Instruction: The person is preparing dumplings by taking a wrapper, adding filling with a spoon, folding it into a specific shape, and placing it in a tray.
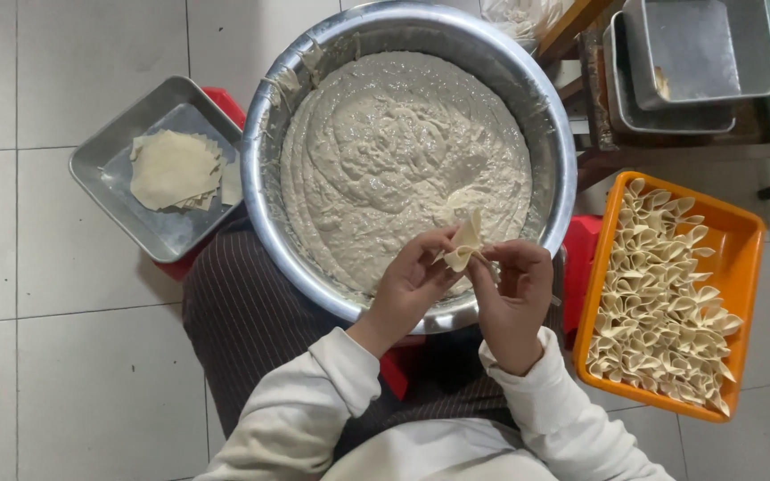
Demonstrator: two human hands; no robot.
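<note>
Both hands pinch one folded dumpling wrapper (463,242) over the near rim of the steel bowl (556,134) of pale filling (394,160); I see left hand (412,283) and right hand (514,294) fingers closed on it. Left of the bowl sits a metal tray (104,178) with stacked flat wrappers (174,169). Right of it, an orange tray (741,267) is packed with folded dumplings (661,294).

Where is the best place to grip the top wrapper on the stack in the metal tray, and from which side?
Probably at a free corner of the top wrapper, coming from above. The stack lies flat in the tray, its sheets fanned so corners stick out at the lower right, nearest the left hand; a pinch there should lift one sheet.
</note>
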